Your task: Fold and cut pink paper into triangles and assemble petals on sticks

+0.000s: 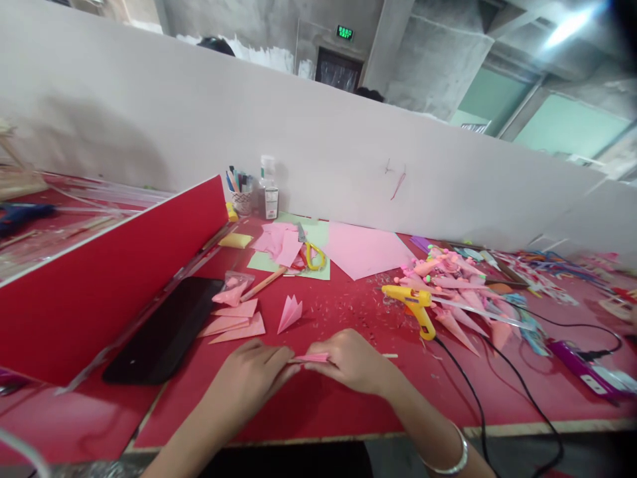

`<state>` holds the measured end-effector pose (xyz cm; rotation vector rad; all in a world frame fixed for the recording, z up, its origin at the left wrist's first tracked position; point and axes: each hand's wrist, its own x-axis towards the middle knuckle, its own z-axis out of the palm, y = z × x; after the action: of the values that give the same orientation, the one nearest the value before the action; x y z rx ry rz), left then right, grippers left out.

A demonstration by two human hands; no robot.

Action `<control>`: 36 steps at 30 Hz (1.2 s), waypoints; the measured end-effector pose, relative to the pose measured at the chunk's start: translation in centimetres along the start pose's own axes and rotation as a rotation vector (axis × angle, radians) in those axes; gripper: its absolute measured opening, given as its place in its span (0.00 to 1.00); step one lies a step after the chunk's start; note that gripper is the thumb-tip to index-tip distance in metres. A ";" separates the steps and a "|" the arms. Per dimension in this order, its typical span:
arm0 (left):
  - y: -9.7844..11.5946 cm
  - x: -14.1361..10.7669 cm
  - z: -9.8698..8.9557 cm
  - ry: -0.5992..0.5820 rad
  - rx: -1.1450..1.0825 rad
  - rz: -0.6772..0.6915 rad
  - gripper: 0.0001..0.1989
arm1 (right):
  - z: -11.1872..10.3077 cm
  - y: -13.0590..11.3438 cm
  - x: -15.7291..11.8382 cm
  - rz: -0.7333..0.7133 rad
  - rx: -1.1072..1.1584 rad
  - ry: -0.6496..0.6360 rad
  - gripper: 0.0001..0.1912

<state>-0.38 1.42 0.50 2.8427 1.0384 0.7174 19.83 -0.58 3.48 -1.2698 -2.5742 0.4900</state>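
Near the front of the red table, a narrow folded pink paper piece [312, 357] is pinched between both hands. My left hand [256, 372] closes its fingers on the left end, and my right hand [351, 362] grips the right end. Just beyond them stands a pleated pink paper fan [290, 313]. Left of the fan lie several folded pink paper pieces [239, 323] and a small clear bag [233, 287] with pink contents. A thin pale stick [389, 356] lies right of my right hand.
A yellow glue gun [415, 302] with a black cord lies right, by a heap of pink cones [458, 299]. Yellow-handled scissors [313, 255] rest on paper scraps. A black phone-like slab [164, 332] lies beside a red divider [124, 265]. A purple power strip [587, 372] is far right.
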 end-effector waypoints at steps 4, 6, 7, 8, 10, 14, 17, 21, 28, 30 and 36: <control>0.2 -0.6 0.9 0.000 0.031 0.117 0.20 | 0.8 0.1 -0.5 -0.001 0.023 -0.045 0.18; 0.1 -0.6 1.1 -0.001 0.024 0.156 0.20 | 0.9 0.1 -0.6 -0.007 0.046 -0.062 0.18; 0.1 -0.6 1.2 -0.007 0.014 0.157 0.21 | 1.0 0.2 -0.6 -0.011 0.056 -0.066 0.17; 0.0 -0.6 1.3 -0.015 0.001 0.148 0.21 | 1.1 0.3 -0.6 -0.015 0.061 -0.065 0.17; -0.2 -0.6 1.6 -0.037 -0.035 0.097 0.23 | 1.3 0.4 -0.6 -0.024 0.056 -0.050 0.16; -0.5 -0.8 2.1 -0.115 -0.151 -0.075 0.25 | 2.1 0.7 -0.5 -0.049 0.024 -0.021 0.16; -0.3 -0.9 1.9 -0.233 -0.332 -0.216 0.25 | 2.6 0.7 -0.5 -0.074 0.000 0.005 0.16; 0.4 -0.9 1.2 -0.330 -0.652 -0.384 0.25 | 3.0 0.6 -0.4 -0.112 -0.091 0.039 0.16; 1.3 -0.6 0.8 -0.333 -0.759 -0.488 0.25 | 3.0 0.8 -0.5 -0.094 -0.109 -0.009 0.16; 1.3 -0.6 0.7 -0.335 -0.705 -0.429 0.24 | 2.6 0.7 -0.5 -0.075 -0.020 -0.028 0.17; 0.9 -1.1 1.1 -0.116 -0.166 -0.182 0.19 | 1.3 0.4 -0.4 0.007 0.270 -0.061 0.17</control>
<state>-0.06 0.15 -0.81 2.5757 1.1436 0.5865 19.88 -0.89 2.07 -1.1863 -2.4471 0.8566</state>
